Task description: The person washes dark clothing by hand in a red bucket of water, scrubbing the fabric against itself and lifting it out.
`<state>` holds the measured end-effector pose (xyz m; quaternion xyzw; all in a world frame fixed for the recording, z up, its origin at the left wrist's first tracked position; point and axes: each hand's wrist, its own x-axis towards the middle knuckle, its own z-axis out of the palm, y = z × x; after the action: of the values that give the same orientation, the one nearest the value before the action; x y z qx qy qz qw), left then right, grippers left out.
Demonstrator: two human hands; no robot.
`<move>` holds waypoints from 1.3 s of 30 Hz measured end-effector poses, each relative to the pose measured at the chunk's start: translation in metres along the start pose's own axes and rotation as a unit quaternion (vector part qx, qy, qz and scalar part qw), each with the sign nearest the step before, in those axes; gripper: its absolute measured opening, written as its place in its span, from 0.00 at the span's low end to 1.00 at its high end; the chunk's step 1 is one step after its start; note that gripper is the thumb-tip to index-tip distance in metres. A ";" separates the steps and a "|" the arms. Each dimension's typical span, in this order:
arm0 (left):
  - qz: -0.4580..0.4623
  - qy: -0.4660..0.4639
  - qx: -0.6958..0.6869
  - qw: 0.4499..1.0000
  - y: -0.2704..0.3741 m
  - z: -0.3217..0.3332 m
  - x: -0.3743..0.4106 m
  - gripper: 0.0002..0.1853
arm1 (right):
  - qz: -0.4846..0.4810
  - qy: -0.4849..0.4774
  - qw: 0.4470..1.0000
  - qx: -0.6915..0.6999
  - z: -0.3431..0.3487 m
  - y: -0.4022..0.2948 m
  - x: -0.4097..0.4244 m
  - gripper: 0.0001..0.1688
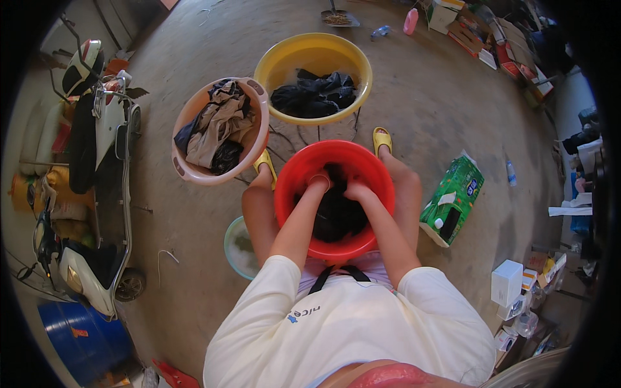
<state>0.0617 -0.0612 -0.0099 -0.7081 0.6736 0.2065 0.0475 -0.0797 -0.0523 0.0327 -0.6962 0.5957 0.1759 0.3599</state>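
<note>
A red plastic basin [385, 194] is between my knees, with black cloth [339, 218] inside it. My left hand [318, 180], a thin band around its wrist, reaches into the basin and grips the cloth on the left side. Opposite it, my right hand [356, 189] is closed on the same cloth. Between my hands the fabric is blurred, and most of my fingers are hidden in it or by the hands. Which garment the cloth is, I cannot tell.
Ahead stands a yellow basin [264, 63] with dark clothes [315, 94] in water. A pink basin [182, 167] of clothes [218, 126] is front left. A smaller bowl [242, 247] with suds sits by my left leg. A green tissue pack [453, 199] lies right; a scooter [97, 160] stands left.
</note>
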 end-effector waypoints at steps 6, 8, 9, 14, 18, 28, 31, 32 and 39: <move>-0.004 -0.029 -0.317 0.948 0.007 0.040 -0.009 0.27 | 0.040 0.039 0.998 0.023 0.029 0.012 0.026 0.45; -0.012 -0.031 -0.279 0.960 0.017 0.040 -0.016 0.27 | 0.018 0.015 1.000 0.005 0.033 0.022 0.030 0.43; -0.030 -0.026 -0.233 0.972 0.013 0.039 -0.019 0.27 | -0.010 0.028 0.999 -0.018 0.034 0.016 0.030 0.41; -0.068 -0.013 -0.123 0.990 0.018 0.033 -0.010 0.26 | -0.095 0.069 0.991 -0.071 0.038 0.000 0.034 0.35; 0.006 -0.094 -0.180 0.979 0.007 0.031 -0.011 0.26 | -0.132 -0.016 0.990 -0.042 0.046 0.011 0.040 0.31; 0.089 -0.174 -0.354 0.915 -0.067 0.080 -0.015 0.26 | -0.093 0.000 0.995 0.029 0.037 -0.022 -0.008 0.34; 0.153 -0.150 -0.144 0.966 0.020 0.027 -0.036 0.25 | -0.111 -0.051 0.992 0.024 0.052 0.049 0.029 0.35; 0.152 -0.124 -0.089 0.977 0.020 0.016 -0.047 0.25 | -0.132 -0.064 0.989 0.029 0.058 0.046 0.035 0.35; 0.095 -0.064 0.050 0.992 0.002 -0.018 -0.077 0.26 | -0.192 -0.086 0.974 0.080 0.050 0.001 0.010 0.38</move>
<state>0.0630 0.0047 0.0341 -0.6230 0.7429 0.2209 0.1056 -0.0696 -0.0235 -0.0081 -0.7485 0.4299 0.1148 0.4917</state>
